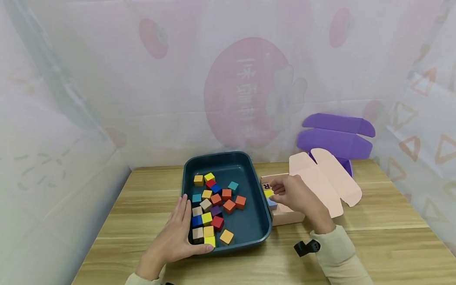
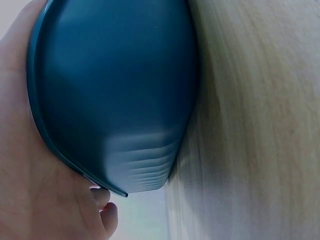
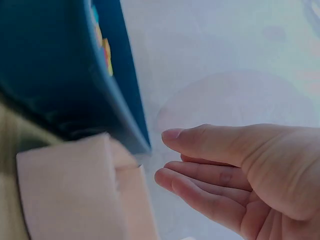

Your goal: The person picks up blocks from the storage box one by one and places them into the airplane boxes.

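Note:
My left hand (image 1: 173,237) rests on the near left corner of a dark teal tray (image 1: 251,230), fingers straight along its left rim and thumb along the front one. In the left wrist view the palm lies against the rim (image 2: 34,95). Several coloured wooden cubes (image 1: 229,206) lie in the tray, mostly in its left half. Over a small pink cardboard box (image 1: 287,218) hovers my right hand (image 1: 298,195), thumb and fingers apart with nothing between them. Along the box's left side sit a cube marked R (image 1: 267,186), a yellow cube (image 1: 268,193) and a light blue cube (image 1: 272,203).
The pink box's lid (image 1: 320,180) is folded out to the right. Behind it stands a purple cardboard box (image 1: 335,142) with its lid raised. All stand on a wooden table (image 1: 130,218), with a printed cloth (image 1: 186,101) hanging behind and at both sides.

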Available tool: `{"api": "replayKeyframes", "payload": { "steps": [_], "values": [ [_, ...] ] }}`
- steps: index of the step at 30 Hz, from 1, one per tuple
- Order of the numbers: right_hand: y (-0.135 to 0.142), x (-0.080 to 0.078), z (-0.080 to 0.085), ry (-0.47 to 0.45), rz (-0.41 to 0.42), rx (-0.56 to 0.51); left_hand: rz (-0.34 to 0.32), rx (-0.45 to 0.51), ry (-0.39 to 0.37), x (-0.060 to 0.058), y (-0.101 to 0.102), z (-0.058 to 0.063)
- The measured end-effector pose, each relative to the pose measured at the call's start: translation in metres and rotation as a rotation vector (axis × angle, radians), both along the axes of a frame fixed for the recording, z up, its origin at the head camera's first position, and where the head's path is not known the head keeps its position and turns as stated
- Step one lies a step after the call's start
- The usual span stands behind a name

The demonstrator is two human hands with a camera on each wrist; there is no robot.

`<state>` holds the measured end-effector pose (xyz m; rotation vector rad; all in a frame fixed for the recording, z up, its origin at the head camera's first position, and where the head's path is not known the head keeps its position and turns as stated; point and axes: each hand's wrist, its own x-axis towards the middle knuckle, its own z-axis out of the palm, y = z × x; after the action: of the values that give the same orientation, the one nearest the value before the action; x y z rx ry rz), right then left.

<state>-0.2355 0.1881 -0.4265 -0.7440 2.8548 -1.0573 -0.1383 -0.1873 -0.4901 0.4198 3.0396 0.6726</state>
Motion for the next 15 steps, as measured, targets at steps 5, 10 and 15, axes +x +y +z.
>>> {"api": "replayKeyframes", "payload": {
  "steps": [5,10,15],
  "values": [
    [-0.010,0.011,0.011,0.033,0.072,-0.006,0.005,-0.002,0.000,0.001,0.000,0.000],
    [-0.022,0.021,0.017,0.030,0.119,0.035,0.007,0.003,-0.009,0.001,0.001,0.002],
    [-0.036,0.030,0.018,0.011,0.167,0.072,0.008,0.003,-0.014,0.001,0.001,0.002]
  ]
}}
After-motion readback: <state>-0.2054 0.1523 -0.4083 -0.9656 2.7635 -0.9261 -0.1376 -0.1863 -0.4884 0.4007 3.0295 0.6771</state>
